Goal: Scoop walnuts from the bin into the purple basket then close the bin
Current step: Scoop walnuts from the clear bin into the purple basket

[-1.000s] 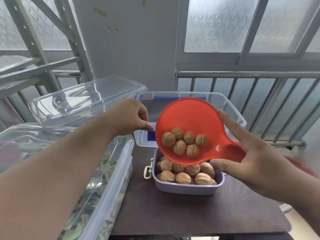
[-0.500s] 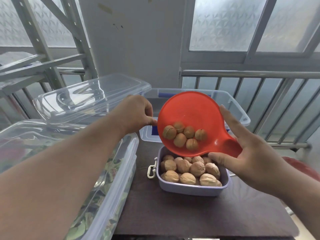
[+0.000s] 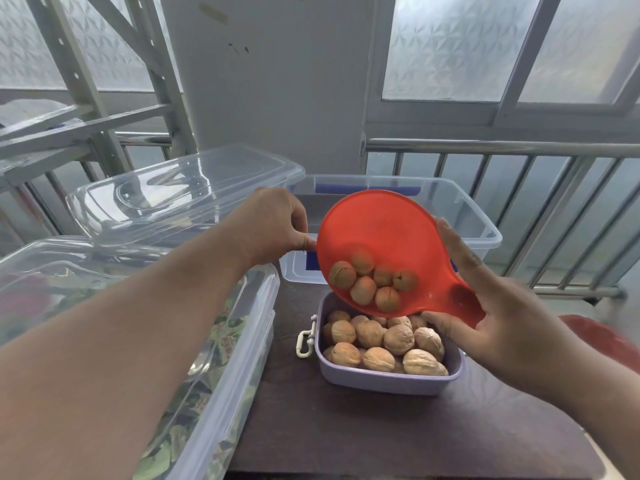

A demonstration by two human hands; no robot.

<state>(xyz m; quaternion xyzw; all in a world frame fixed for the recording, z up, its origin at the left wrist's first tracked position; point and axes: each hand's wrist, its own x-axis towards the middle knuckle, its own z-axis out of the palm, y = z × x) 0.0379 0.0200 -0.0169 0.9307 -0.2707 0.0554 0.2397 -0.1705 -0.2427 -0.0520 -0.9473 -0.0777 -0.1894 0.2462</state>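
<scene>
My right hand (image 3: 498, 317) grips the handle of a red scoop (image 3: 381, 233), tilted toward me over the purple basket (image 3: 388, 379). Several walnuts (image 3: 372, 280) lie at the scoop's lower edge. The basket sits on the dark table and holds several walnuts (image 3: 384, 344) of its own. Behind the scoop stands the clear bin (image 3: 478, 220), open, its inside mostly hidden by the scoop. My left hand (image 3: 273, 226) pinches the bin's near left rim. The bin's clear lid (image 3: 187, 192) rests to the left on another box.
A large clear lidded box (image 3: 207, 358) with leafy contents runs along the table's left side. A metal railing (image 3: 519, 174) and frosted windows stand behind. A metal rack (image 3: 86, 109) rises at the left. A red object (image 3: 602, 337) lies beyond the table's right edge.
The scoop has tilted a little more and the walnuts have slid toward its lower edge over the basket. My left hand stays on the bin's rim.
</scene>
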